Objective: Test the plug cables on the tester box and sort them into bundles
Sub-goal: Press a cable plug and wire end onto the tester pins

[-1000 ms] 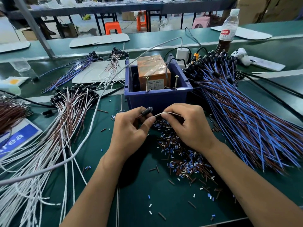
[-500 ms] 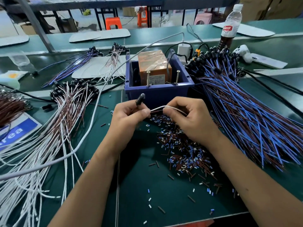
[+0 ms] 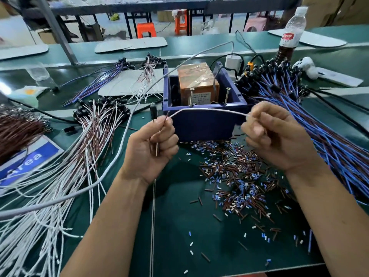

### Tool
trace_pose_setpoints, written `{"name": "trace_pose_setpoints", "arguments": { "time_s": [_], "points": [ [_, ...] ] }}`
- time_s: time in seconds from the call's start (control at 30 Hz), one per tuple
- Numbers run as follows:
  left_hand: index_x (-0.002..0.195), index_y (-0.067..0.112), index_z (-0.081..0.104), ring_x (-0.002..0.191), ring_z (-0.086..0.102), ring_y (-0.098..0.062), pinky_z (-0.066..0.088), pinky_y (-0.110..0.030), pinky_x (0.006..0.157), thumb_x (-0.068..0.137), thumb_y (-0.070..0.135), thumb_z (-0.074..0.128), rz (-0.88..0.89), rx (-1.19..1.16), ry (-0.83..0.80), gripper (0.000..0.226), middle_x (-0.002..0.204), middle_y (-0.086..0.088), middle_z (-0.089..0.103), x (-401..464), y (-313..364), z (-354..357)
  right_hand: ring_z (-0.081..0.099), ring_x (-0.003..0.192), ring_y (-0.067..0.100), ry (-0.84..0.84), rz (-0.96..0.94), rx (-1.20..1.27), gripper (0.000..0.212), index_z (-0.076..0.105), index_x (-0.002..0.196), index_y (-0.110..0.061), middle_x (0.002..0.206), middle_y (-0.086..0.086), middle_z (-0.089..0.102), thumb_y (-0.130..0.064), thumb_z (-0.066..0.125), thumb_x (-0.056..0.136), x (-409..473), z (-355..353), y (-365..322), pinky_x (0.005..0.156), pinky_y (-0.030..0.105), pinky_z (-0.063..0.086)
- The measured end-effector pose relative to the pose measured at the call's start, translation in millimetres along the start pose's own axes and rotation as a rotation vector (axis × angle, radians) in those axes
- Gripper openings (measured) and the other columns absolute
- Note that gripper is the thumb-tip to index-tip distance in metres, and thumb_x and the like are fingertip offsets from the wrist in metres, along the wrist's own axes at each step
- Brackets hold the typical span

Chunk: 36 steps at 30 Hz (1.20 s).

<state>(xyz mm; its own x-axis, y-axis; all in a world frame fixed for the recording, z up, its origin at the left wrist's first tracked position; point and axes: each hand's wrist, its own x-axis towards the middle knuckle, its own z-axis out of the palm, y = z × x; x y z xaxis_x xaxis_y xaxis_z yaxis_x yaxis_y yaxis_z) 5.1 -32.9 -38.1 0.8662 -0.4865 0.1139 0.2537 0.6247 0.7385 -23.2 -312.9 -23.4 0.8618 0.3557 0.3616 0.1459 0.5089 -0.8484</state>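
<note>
My left hand (image 3: pixel 152 144) grips a plug cable near its black plug (image 3: pixel 153 110), which points up, with a brown wire running down through the fist. The cable's white wire (image 3: pixel 207 110) arches across to my right hand (image 3: pixel 273 134), which pinches its far end. Both hands are raised just in front of the blue tester box (image 3: pixel 201 120), which holds an orange taped block (image 3: pixel 197 80) and two upright screws. A bundle of white-and-brown plug cables (image 3: pixel 85 132) lies to the left, a big blue-and-brown bundle (image 3: pixel 319 120) to the right.
Cut insulation bits (image 3: pixel 239 176) litter the green mat below my right hand. A thick grey cord (image 3: pixel 119 148) crosses the left side. Smaller bundles (image 3: pixel 111 76) lie behind, a bottle (image 3: pixel 289 37) stands at the back right, and a blue sign (image 3: pixel 24 160) sits at far left.
My hands rose from the mat and moved apart, stretching the white wire between them. The plug in my left hand turned from sideways to upright.
</note>
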Motion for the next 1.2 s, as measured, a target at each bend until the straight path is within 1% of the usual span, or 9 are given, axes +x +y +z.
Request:
{"name": "trace_pose_setpoints", "arguments": {
  "time_s": [0.1, 0.2, 0.33, 0.4, 0.53, 0.63, 0.73, 0.9, 1.2],
  "points": [
    [0.088, 0.014, 0.050, 0.051, 0.016, -0.006, 0.017, -0.018, 0.045, 0.095, 0.020, 0.053, 0.038, 0.034, -0.043, 0.010, 0.061, 0.009, 0.025, 0, -1, 1, 0.053, 0.059, 0.014, -0.097, 0.000, 0.325, 0.016, 0.071, 0.106, 0.001, 0.085, 0.013, 0.066, -0.008, 0.069, 0.093, -3, 1, -5, 0.047, 0.022, 0.030],
    [0.086, 0.012, 0.059, 0.050, 0.019, -0.005, 0.018, -0.019, 0.044, 0.099, 0.017, 0.049, 0.035, 0.075, -0.018, 0.017, 0.057, 0.010, 0.031, 2, -3, 2, 0.059, 0.067, 0.028, -0.108, -0.003, 0.608, 0.026, 0.066, 0.116, 0.014, 0.100, 0.028, 0.067, 0.011, 0.056, 0.092, -4, 4, -5, 0.052, 0.028, 0.040],
    [0.084, 0.012, 0.070, 0.048, 0.025, -0.006, 0.024, -0.017, 0.044, 0.101, 0.020, 0.051, 0.029, 0.222, -0.002, 0.027, 0.055, 0.006, 0.039, 4, -8, 2, 0.058, 0.063, 0.015, 0.042, -0.095, 0.439, 0.026, 0.075, 0.111, -0.002, 0.096, 0.011, 0.075, -0.007, 0.078, 0.085, -1, 1, -4, 0.049, 0.020, 0.045],
    [0.085, 0.012, 0.072, 0.045, 0.029, -0.005, 0.028, -0.016, 0.042, 0.100, 0.021, 0.053, 0.038, 0.264, -0.003, 0.025, 0.057, 0.004, 0.049, 4, -10, 2, 0.055, 0.060, 0.012, 0.029, -0.095, 0.496, 0.020, 0.075, 0.104, -0.006, 0.083, 0.005, 0.072, -0.019, 0.077, 0.088, 0, -1, -6, 0.048, 0.018, 0.041],
    [0.090, 0.015, 0.079, 0.042, 0.028, -0.003, 0.022, -0.015, 0.040, 0.097, 0.021, 0.058, 0.136, 0.374, 0.086, 0.022, 0.076, 0.001, 0.059, 5, -12, 3, 0.027, 0.051, 0.007, 0.050, -0.030, 0.372, 0.031, 0.068, 0.074, -0.012, 0.050, -0.007, 0.040, -0.035, 0.067, 0.095, 1, -5, -10, 0.042, 0.018, 0.028],
    [0.096, 0.015, 0.078, 0.044, 0.027, -0.003, 0.023, -0.014, 0.040, 0.097, 0.024, 0.062, 0.143, 0.397, 0.045, 0.019, 0.073, 0.002, 0.054, 6, -16, 8, 0.020, 0.052, 0.011, -0.042, 0.109, 0.130, 0.039, 0.060, 0.064, -0.016, 0.051, -0.006, 0.027, -0.036, 0.062, 0.098, 0, 1, -3, 0.045, 0.023, 0.019],
    [0.096, 0.013, 0.074, 0.048, 0.026, -0.005, 0.025, -0.015, 0.043, 0.099, 0.025, 0.059, 0.086, 0.349, -0.007, 0.020, 0.061, 0.005, 0.040, 6, -23, 17, 0.021, 0.051, 0.017, -0.177, 0.272, -0.041, 0.044, 0.056, 0.064, -0.011, 0.052, 0.004, 0.026, -0.037, 0.065, 0.098, 1, 11, 13, 0.044, 0.031, 0.014],
    [0.093, 0.016, 0.075, 0.046, 0.024, -0.007, 0.024, -0.017, 0.042, 0.096, 0.025, 0.061, 0.051, 0.403, 0.040, 0.017, 0.066, -0.004, 0.021, 7, -30, 24, 0.021, 0.048, 0.022, -0.246, 0.403, -0.317, 0.049, 0.059, 0.064, -0.014, 0.052, 0.006, 0.034, -0.048, 0.063, 0.099, 2, 22, 28, 0.048, 0.038, 0.009],
    [0.088, 0.019, 0.077, 0.045, 0.028, -0.005, 0.026, -0.016, 0.042, 0.094, 0.022, 0.062, 0.019, 0.451, -0.011, 0.017, 0.056, 0.009, 0.034, 7, -33, 26, 0.022, 0.047, 0.019, -0.256, 0.420, -0.331, 0.049, 0.058, 0.066, -0.013, 0.052, 0.004, 0.035, -0.047, 0.060, 0.101, 2, 21, 25, 0.047, 0.037, 0.011]
  ]
}}
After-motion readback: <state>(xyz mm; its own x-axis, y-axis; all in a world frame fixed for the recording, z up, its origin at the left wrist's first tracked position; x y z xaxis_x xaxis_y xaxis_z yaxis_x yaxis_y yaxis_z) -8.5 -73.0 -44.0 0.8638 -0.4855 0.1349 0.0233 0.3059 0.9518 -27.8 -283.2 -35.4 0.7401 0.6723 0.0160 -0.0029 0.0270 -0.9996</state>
